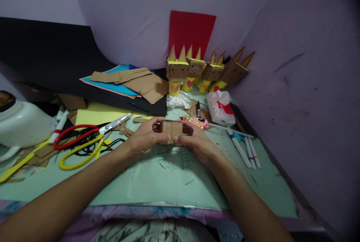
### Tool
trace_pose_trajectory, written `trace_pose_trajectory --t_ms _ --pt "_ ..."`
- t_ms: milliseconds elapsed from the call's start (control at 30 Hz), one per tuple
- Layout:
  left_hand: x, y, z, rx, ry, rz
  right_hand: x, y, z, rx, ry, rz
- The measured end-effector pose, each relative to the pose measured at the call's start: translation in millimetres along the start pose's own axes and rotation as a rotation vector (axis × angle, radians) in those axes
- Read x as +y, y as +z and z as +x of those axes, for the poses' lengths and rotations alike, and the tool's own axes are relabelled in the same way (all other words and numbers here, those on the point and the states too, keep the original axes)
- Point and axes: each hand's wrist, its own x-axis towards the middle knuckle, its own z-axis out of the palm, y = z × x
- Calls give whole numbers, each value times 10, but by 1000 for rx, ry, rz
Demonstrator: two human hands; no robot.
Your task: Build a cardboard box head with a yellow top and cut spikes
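Between my two hands is a small brown cardboard box (172,129), just above the pale green table top (157,187). My left hand (147,136) grips its left side, thumb on the near face. On the opposite side my right hand (195,140) holds it the same way, both thumbs almost meeting. The far fingers are partly hidden behind the box. Left of my hands lie scissors (95,137) with red and yellow handles over a black cord. Just beyond the right hand is a colourful patterned packet (197,122).
Several cardboard figures (177,73) with pointed horns and yellow tube bodies stand at the back. Cardboard pieces (150,86) lie on black sheet at back left. A tissue pack (221,108) and white markers (240,150) are to the right, a white jug (25,124) far left.
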Motion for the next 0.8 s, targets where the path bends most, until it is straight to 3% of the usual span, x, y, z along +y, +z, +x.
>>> trace_pose_trajectory --t_ms 800 --pt "14 8 0 -19 4 23 -13 -3 -16 -3 -26 -8"
